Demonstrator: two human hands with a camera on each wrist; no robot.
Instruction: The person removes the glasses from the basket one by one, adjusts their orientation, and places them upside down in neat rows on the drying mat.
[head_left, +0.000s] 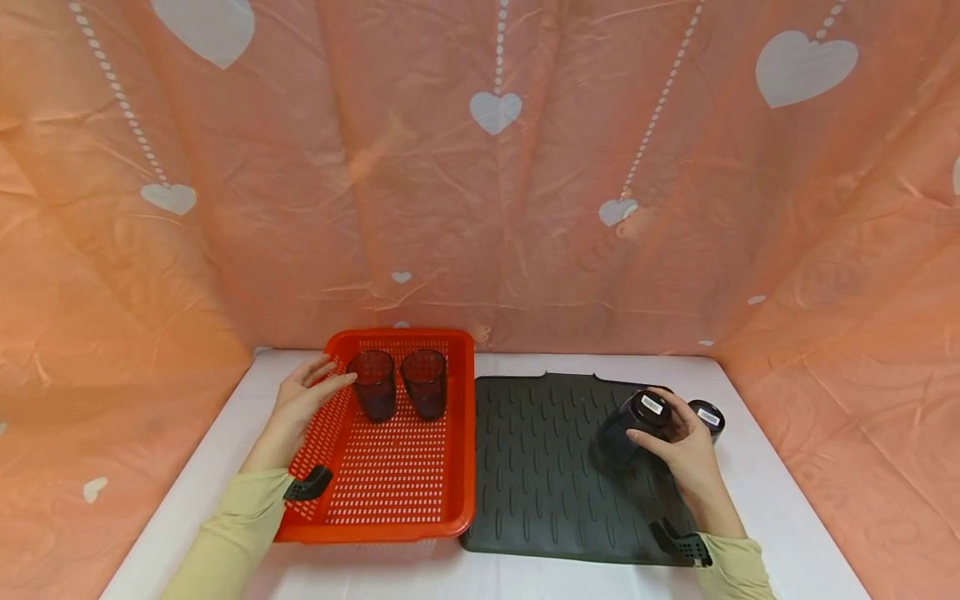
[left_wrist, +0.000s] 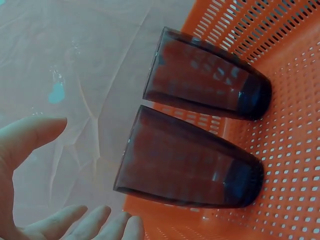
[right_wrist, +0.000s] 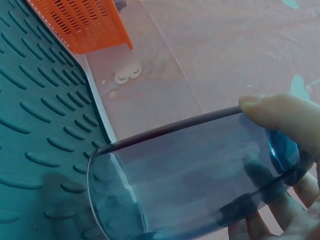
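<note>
My right hand grips a dark tinted drinking glass near its base, thumb on one side and fingers on the other. That glass is upside down and tilted, its labelled base up and its rim low over the black ridged mat. In the right wrist view the glass is see-through and has nothing in it. My left hand is spread by the left glass in the orange basket; in the left wrist view its fingers stand apart from the glass rim. A second glass stands upright beside that one.
The perforated orange basket stands left of the mat, its right rim along the mat's edge. Another upside-down glass with a label on its base is just behind my right hand. A white cloth covers the table; orange heart-printed sheeting surrounds it.
</note>
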